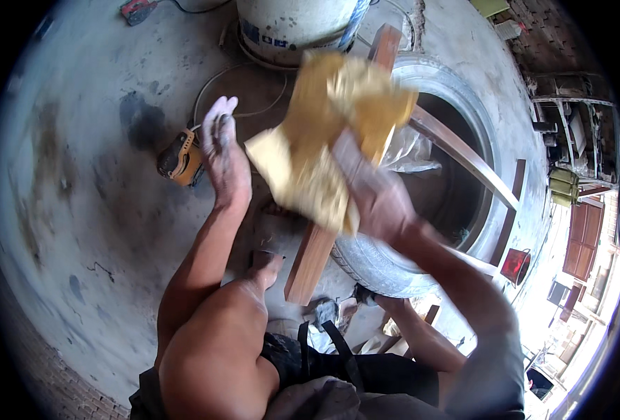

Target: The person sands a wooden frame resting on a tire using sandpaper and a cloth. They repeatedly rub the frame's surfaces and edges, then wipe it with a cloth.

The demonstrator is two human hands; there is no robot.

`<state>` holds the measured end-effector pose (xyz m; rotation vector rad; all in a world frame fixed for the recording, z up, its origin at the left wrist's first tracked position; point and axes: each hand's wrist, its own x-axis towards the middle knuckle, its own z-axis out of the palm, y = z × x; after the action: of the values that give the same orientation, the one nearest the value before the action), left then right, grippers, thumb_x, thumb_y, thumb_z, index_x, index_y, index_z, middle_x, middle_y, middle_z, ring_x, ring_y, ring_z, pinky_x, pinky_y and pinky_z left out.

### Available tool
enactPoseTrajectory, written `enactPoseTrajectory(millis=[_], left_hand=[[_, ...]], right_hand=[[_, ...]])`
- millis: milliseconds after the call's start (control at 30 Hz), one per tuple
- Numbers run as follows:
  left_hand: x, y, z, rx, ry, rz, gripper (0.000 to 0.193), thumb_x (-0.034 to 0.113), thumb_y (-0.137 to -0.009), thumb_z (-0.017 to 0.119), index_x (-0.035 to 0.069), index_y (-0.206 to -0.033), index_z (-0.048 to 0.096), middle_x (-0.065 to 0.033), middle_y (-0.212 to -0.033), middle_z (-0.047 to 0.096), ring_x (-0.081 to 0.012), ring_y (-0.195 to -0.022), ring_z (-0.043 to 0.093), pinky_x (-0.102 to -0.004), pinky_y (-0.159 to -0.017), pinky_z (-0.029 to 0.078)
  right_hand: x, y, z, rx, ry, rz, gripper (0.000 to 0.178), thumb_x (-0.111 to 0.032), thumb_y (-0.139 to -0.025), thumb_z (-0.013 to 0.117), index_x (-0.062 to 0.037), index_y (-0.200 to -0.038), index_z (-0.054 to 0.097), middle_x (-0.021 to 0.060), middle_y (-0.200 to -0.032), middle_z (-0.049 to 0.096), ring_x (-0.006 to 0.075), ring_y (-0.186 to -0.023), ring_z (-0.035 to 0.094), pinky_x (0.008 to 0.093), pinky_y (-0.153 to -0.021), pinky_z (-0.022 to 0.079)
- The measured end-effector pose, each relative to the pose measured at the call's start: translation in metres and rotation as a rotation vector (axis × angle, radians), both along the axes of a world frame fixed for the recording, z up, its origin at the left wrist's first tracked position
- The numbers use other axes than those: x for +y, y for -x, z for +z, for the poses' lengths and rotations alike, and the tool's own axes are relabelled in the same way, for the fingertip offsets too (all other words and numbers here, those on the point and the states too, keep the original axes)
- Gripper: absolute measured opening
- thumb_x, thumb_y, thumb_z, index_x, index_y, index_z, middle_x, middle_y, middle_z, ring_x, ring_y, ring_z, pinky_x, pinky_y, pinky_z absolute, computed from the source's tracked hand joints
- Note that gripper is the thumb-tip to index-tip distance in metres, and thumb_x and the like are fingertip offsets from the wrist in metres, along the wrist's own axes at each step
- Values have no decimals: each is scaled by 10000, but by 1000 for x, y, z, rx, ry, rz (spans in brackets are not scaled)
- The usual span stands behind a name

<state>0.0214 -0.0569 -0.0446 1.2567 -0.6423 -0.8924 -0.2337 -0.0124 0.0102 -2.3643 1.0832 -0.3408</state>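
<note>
My right hand point(378, 199), smeared by motion, grips a large creased yellow sheet that looks like sandpaper point(289, 168). The sheet is raised above a reddish-brown wooden bar point(310, 269) and hides the bar's middle. Off to the left, my left hand point(227, 161) is held up with its fingers stretched out and nothing in it. Just beyond its outer side sits an orange and black power tool, like a palm sander point(182, 162), on the floor. The bar crosses a grey-dusted tyre point(387, 269).
A second wooden bar point(464, 155) lies over the tyre's opening, near some clear plastic point(411, 150). A white bucket point(296, 24) stands at the far side. Cables point(201, 98) curve over the concrete floor. A red tool point(138, 10) lies far left, a red container point(515, 264) at right.
</note>
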Motion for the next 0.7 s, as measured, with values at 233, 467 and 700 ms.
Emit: enactPoseTrajectory(millis=[233,467,700], left_hand=[[14,-25,73,-130,15,-53,390,204,-1044,559,-23,-1358,606,-119,-1423,586,-233,-1337,547,-366,-1163,435],[117,4,247,-581,9,-503,399,212,-952,661,-3,-1288,641,-153,-1386,593,-286,-1263,588,-415,-1089,471],[173,-15,293,-1242,344,-1323,350,52,-857,658,-20,-1200,664,-165,-1184,691,-330,-1130,645,-461,-1065,469]], right_hand=[[239,-24,-2,221,161,499,514,-211,-1056,480,-27,-1529,401,71,-1439,554,204,-1367,502,364,-1175,406],[239,90,15,335,86,133,462,-286,-989,522,-75,-1397,471,62,-1388,570,215,-1331,503,404,-1129,398],[386,184,172,590,65,-120,417,-361,-922,564,-123,-1264,542,52,-1336,586,227,-1295,503,443,-1083,389]])
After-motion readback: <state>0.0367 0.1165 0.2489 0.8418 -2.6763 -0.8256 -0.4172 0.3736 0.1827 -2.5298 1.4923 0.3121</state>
